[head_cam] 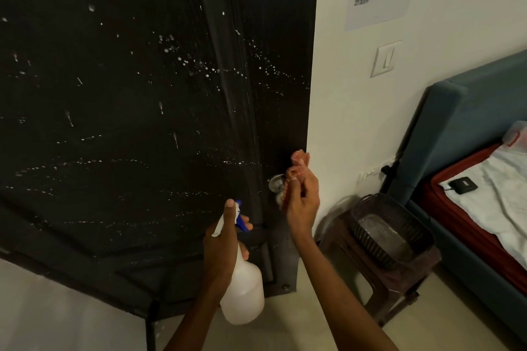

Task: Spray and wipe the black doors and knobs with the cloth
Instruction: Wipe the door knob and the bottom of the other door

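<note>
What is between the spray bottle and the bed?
In the head view, the right hand with the cloth, then a dark stool carrying a basket, sit between the spray bottle and bed.

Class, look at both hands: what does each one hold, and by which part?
The left hand grips the spray bottle round its neck, just under the blue trigger head. The right hand holds the bunched reddish cloth by its middle.

door (128,94) – matt black, droplet-speckled | knob (276,182) – shiny metal | spray bottle (244,291) – translucent white plastic
</note>
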